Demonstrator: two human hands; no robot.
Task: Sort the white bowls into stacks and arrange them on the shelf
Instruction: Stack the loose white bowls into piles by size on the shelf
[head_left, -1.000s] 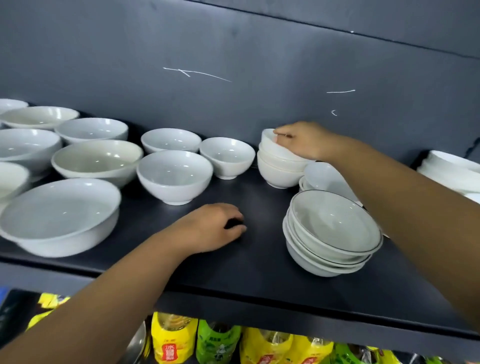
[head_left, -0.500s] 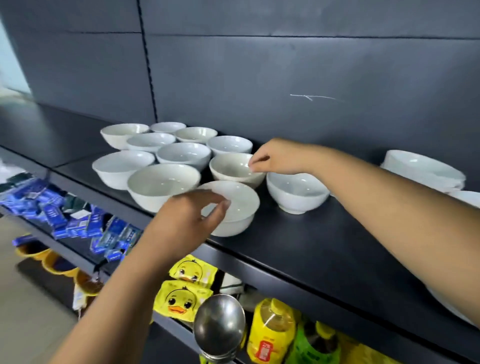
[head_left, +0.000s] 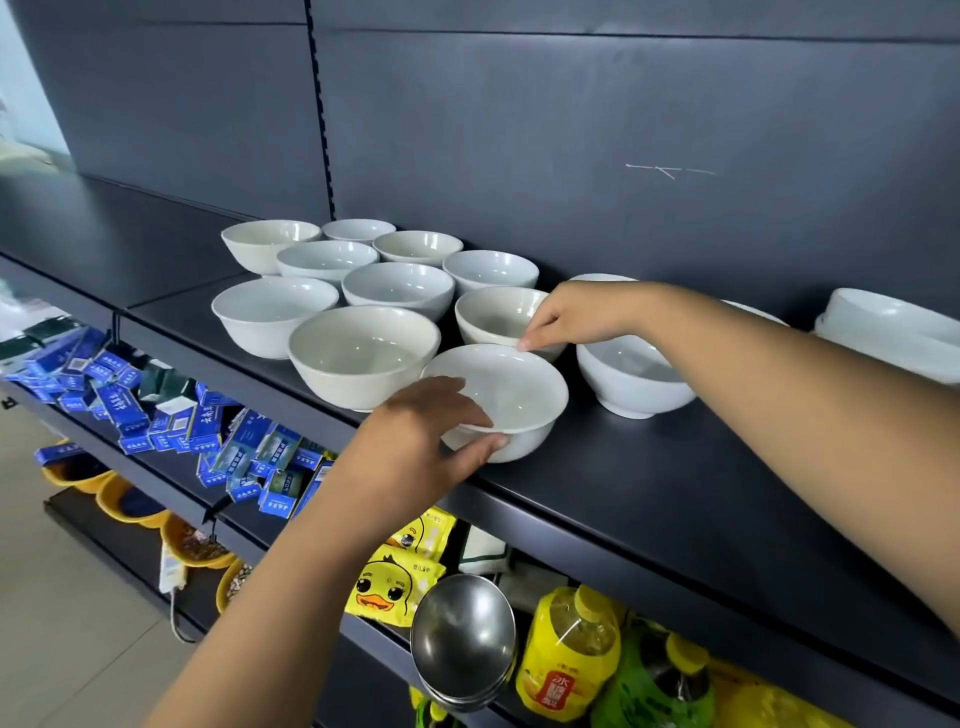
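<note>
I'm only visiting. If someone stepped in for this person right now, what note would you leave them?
Left hand: grips the front bowl near the shelf edge, thumb outside, fingers over the rim.
Right hand: pinches the near rim of the bowl behind it.
Things: about a dozen loose bowls stand singly on the shelf; a white stack sits far right.
Done: only that stack shows.
Left: nest the loose bowls into stacks, probably by size, then line them up.

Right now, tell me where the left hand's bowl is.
Head view, centre: the bowl is at the front edge of the shelf, gripped by the left hand, right of a larger bowl.
</note>
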